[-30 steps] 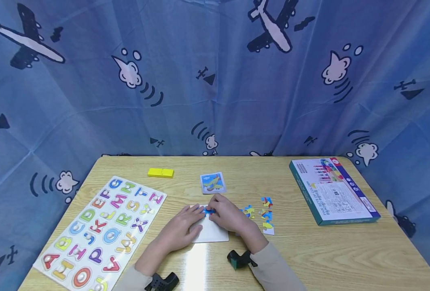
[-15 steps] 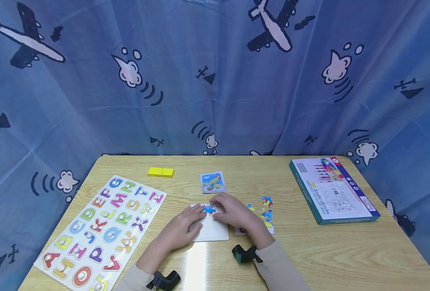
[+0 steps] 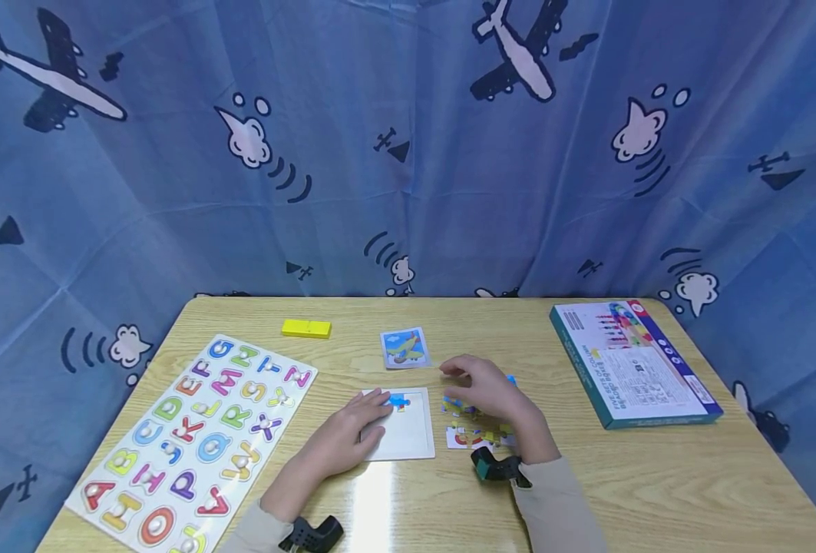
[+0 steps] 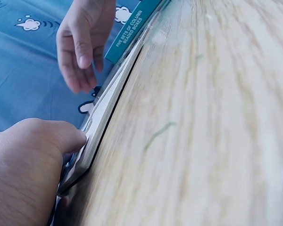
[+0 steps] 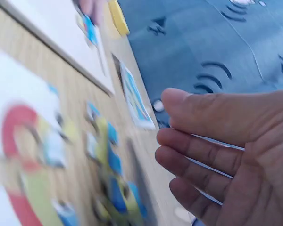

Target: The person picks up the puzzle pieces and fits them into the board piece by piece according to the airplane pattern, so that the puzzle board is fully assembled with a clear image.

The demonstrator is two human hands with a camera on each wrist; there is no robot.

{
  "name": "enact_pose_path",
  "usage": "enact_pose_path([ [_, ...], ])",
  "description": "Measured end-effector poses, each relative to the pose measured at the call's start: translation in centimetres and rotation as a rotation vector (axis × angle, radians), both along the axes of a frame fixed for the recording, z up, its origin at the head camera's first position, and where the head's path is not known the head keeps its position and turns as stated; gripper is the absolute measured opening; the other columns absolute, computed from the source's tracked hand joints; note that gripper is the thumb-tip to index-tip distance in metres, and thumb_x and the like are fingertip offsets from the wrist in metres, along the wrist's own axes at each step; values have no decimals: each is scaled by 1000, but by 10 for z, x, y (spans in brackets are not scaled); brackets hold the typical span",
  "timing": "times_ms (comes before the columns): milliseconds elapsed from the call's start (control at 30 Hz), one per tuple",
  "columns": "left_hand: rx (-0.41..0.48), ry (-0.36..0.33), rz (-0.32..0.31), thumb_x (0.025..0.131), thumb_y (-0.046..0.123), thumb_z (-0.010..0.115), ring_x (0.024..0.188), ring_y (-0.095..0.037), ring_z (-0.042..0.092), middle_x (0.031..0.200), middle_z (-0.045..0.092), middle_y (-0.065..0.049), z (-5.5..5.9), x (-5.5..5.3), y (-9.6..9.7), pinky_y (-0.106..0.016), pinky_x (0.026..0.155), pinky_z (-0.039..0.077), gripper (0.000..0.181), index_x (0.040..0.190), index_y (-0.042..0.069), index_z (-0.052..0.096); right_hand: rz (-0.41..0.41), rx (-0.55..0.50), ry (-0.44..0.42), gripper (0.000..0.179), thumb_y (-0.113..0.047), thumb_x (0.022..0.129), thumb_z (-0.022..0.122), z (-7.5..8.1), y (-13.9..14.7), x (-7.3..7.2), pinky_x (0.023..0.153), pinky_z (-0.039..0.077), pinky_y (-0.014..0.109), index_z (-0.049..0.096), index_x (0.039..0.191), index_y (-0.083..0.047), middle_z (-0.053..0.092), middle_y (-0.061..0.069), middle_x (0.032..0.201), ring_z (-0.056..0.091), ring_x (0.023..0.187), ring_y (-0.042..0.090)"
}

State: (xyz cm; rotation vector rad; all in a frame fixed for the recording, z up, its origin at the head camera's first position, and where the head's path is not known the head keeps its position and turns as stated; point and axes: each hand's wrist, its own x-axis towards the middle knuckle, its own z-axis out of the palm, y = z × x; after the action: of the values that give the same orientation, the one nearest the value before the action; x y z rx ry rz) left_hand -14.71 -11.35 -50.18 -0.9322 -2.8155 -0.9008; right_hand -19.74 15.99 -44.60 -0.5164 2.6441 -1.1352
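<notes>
My left hand (image 3: 344,434) lies with extended fingers on the left side of a shallow white puzzle tray (image 3: 411,442). Its fingertips touch or overlap a small blue joined patch of jigsaw pieces (image 3: 400,401) at the tray's top edge. Off to the right, my right hand (image 3: 485,388) hovers over loose jigsaw pieces (image 3: 473,438) and partly hides them. In the right wrist view, its thumb and loosely bent fingers (image 5: 198,155) hold nothing. Those pieces, printed in yellow, blue and red, appear blurred there (image 5: 115,183).
Behind the tray lies a picture card (image 3: 405,348) of a yellow airplane. A letter board (image 3: 147,455) with knobbed letters fills the left side. At the back stands a yellow case (image 3: 306,329), and a flat green-sided box (image 3: 635,369) sits on the right.
My right hand has let go of the blue piece in the tray and moved right, over the loose pieces. My left hand has stayed on the tray.
</notes>
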Motion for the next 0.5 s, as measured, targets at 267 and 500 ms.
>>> enact_pose_path([
  [267,2,-19,0,94,24,56,138,-16,38,143,48,-1,0,0,0,-35,119,25,37,128,11,60,-41,28,10,41,-15,89,66,1,36,-2,95,50,49,57,127,-1,60,16,125,55,115,36],
  [500,-2,-30,1,94,23,55,138,-17,37,144,48,-1,2,1,0,-36,119,24,37,128,10,60,-84,8,-17,43,-13,90,63,1,67,-3,99,46,54,54,130,0,57,18,129,51,120,39],
])
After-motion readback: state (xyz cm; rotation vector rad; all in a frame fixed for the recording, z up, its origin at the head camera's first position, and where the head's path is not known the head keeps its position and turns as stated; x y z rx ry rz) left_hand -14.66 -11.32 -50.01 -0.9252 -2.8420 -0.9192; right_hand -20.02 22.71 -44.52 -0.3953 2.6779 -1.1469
